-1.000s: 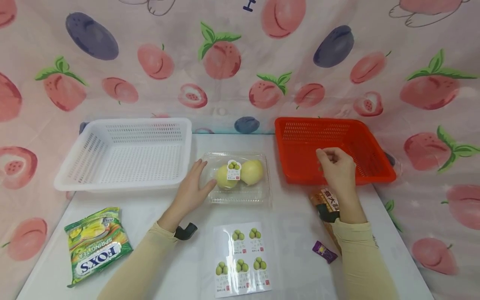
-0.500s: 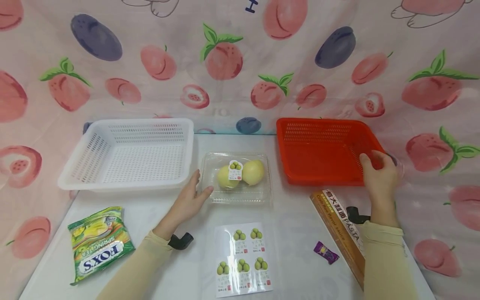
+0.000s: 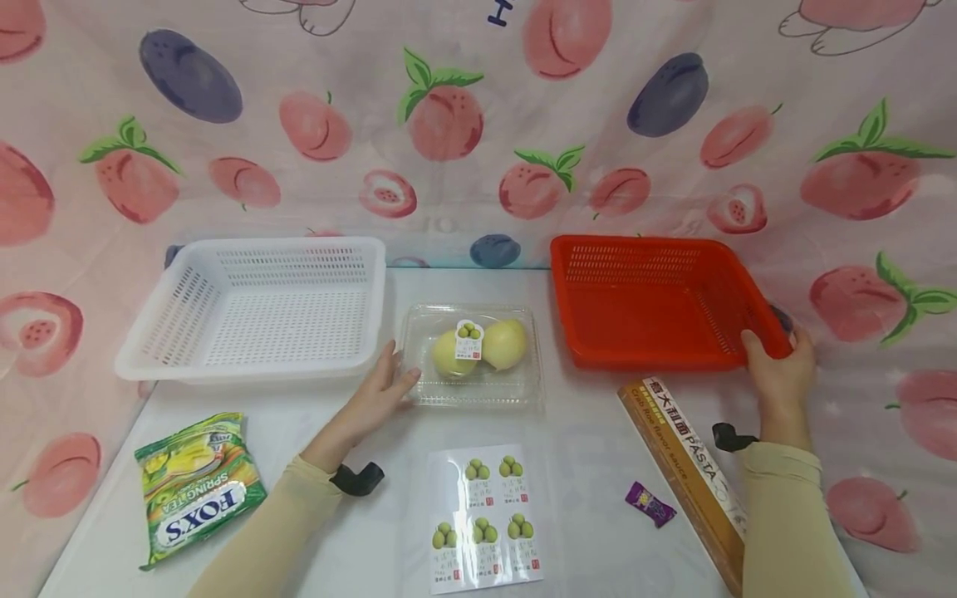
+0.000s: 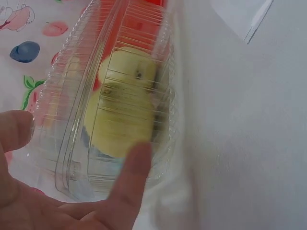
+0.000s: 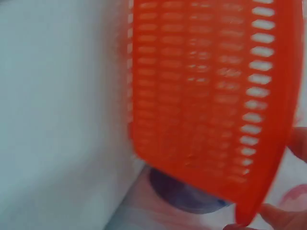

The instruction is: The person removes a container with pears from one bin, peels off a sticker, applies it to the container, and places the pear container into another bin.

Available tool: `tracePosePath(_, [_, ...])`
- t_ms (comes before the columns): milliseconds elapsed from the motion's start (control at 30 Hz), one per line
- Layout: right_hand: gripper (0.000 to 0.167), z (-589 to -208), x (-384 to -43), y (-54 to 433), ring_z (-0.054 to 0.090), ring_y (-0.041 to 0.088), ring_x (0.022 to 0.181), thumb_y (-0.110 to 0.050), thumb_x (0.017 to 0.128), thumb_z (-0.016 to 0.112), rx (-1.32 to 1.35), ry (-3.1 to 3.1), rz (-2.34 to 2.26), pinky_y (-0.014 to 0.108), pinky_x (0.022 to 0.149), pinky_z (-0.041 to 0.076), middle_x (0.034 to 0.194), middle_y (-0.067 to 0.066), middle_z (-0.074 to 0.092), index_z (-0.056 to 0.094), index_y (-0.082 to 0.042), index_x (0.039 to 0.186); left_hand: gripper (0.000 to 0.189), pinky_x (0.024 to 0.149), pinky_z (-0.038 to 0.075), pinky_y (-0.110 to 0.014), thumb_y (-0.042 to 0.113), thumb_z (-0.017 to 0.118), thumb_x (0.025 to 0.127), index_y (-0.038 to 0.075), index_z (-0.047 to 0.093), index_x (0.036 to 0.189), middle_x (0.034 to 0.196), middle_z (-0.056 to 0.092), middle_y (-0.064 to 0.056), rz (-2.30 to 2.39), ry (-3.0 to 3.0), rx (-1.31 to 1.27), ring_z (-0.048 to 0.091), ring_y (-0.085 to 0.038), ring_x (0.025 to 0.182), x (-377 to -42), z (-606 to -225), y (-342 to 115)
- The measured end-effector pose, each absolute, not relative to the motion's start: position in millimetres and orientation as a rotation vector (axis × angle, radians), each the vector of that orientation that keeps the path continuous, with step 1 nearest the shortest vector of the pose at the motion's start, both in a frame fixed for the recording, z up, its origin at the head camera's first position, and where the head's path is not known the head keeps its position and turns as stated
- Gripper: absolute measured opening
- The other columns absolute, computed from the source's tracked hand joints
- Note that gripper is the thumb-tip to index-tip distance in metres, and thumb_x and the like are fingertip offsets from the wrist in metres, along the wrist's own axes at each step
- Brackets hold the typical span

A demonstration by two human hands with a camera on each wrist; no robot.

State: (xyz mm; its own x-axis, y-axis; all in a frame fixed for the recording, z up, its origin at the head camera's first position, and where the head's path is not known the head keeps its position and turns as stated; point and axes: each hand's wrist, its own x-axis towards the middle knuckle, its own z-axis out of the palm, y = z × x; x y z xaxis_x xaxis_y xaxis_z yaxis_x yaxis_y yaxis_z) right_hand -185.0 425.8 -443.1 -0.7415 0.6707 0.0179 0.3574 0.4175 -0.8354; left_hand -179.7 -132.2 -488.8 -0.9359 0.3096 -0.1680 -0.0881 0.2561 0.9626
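In the head view my right hand is at the near right corner of the red plastic basket, thumb at the inner rim and fingers round the outside. The right wrist view shows its fingertips at the rim of the red basket. My left hand lies beside the clear plastic clamshell box, fingers spread at its left near corner. Two pale yellow round fruits sit inside, also visible as yellow fruit in the left wrist view. A label sticker is on the lid.
A white basket stands at the back left. Below it lies a green FOX'S bag. A sticker sheet lies front centre. On the right are a purple wrapped sweet and a long pasta box, partly under the right sleeve.
My right hand has moved right and down from over the red basket to its near right corner, uncovering the pasta box. The left hand has drawn slightly back from the clamshell box.
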Motion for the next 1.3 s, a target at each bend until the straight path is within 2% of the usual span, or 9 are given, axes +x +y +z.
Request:
tracePosePath(200, [0.088, -453, -186, 433, 0.009, 0.022, 0.146, -0.038, 0.092, 0.058, -0.931, -2.274, 1.413, 0.032, 0.116, 0.009, 0.162, 0.006, 0.006, 0.005, -0.015, 0.158, 0.081, 0.097, 0.046, -0.05, 0.029, 0.048, 0.104, 0.01, -0.011, 0.155, 0.16, -0.004, -0.02, 1.847, 2.072, 0.166, 0.007, -0.038, 0.144, -181, -490, -129])
tracePosePath(233, [0.088, -454, -186, 434, 0.009, 0.021, 0.146, -0.037, 0.092, 0.058, -0.932, -2.266, 1.435, 0.03, 0.116, 0.01, 0.163, 0.006, 0.005, 0.003, -0.017, 0.158, 0.08, 0.099, 0.043, -0.05, 0.029, 0.048, 0.104, 0.01, -0.01, 0.156, 0.16, -0.004, -0.02, 1.846, 2.079, 0.162, 0.006, -0.038, 0.145, -181, -490, -129])
tracePosePath(267, [0.088, -455, -187, 434, 0.016, 0.021, 0.144, -0.036, 0.092, 0.059, -0.935, -2.242, 1.476, 0.03, 0.114, 0.02, 0.162, 0.005, 0.006, 0.003, -0.019, 0.158, 0.079, 0.102, 0.041, -0.051, 0.028, 0.048, 0.104, 0.011, -0.009, 0.156, 0.16, -0.003, -0.02, 1.851, 2.079, 0.155, 0.006, -0.037, 0.145, -181, -490, -129])
tracePosePath(367, [0.088, -458, -188, 434, 0.04, 0.021, 0.127, -0.03, 0.093, 0.061, -0.935, -2.118, 1.657, 0.024, 0.09, 0.049, 0.162, 0.001, 0.005, 0.001, -0.029, 0.158, 0.076, 0.105, 0.037, -0.051, 0.025, 0.047, 0.104, 0.012, -0.007, 0.157, 0.16, -0.002, -0.021, 1.861, 2.084, 0.161, 0.009, -0.038, 0.144, -181, -491, -128])
tracePosePath(467, [0.089, -459, -190, 433, 0.046, 0.014, 0.108, -0.02, 0.094, 0.062, -0.907, -1.946, 1.858, 0.016, 0.06, 0.053, 0.161, -0.004, 0.003, 0.001, -0.037, 0.156, 0.073, 0.101, 0.042, -0.05, 0.023, 0.046, 0.104, 0.016, -0.003, 0.158, 0.16, -0.002, -0.02, 1.883, 2.062, 0.148, 0.019, -0.04, 0.141, -181, -491, -127])
tracePosePath(533, [0.088, -460, -192, 433, 0.046, 0.013, 0.108, -0.016, 0.095, 0.062, -0.88, -1.878, 1.93, 0.018, 0.059, 0.054, 0.16, -0.005, 0.001, 0.001, -0.038, 0.156, 0.071, 0.094, 0.048, -0.048, 0.023, 0.045, 0.104, 0.017, -0.001, 0.158, 0.16, -0.003, -0.02, 1.897, 2.04, 0.137, 0.027, -0.042, 0.138, -181, -491, -126])
tracePosePath(733, [0.085, -461, -195, 432, 0.046, 0.011, 0.105, -0.01, 0.096, 0.059, -0.864, -1.808, 2.001, 0.018, 0.062, 0.054, 0.157, 0.005, 0.007, 0.002, -0.033, 0.156, 0.068, 0.089, 0.052, -0.045, 0.016, 0.044, 0.103, 0.015, 0.005, 0.158, 0.16, 0.001, -0.02, 1.969, 1.995, 0.087, 0.044, -0.045, 0.126, -180, -488, -124])
tracePosePath(1033, [0.081, -459, -195, 430, 0.049, 0.012, 0.101, -0.007, 0.096, 0.057, -0.869, -1.762, 2.014, 0.02, 0.063, 0.055, 0.154, 0.004, 0.013, 0.007, -0.03, 0.155, 0.067, 0.081, 0.056, -0.036, 0.011, 0.044, 0.102, 0.014, 0.009, 0.158, 0.16, 0.007, -0.018, 2.048, 1.97, 0.026, 0.052, -0.048, 0.117, -177, -481, -117])
tracePosePath(1300, [0.08, -466, -197, 434, 0.049, 0.012, 0.103, -0.008, 0.096, 0.059, -0.867, -1.755, 1.998, 0.019, 0.065, 0.055, 0.151, 0.002, 0.017, 0.009, -0.031, 0.154, 0.068, 0.08, 0.056, -0.034, 0.011, 0.045, 0.101, 0.014, 0.009, 0.158, 0.161, 0.007, -0.016, 2.065, 1.982, 0.042, 0.05, -0.046, 0.12, -174, -473, -114])
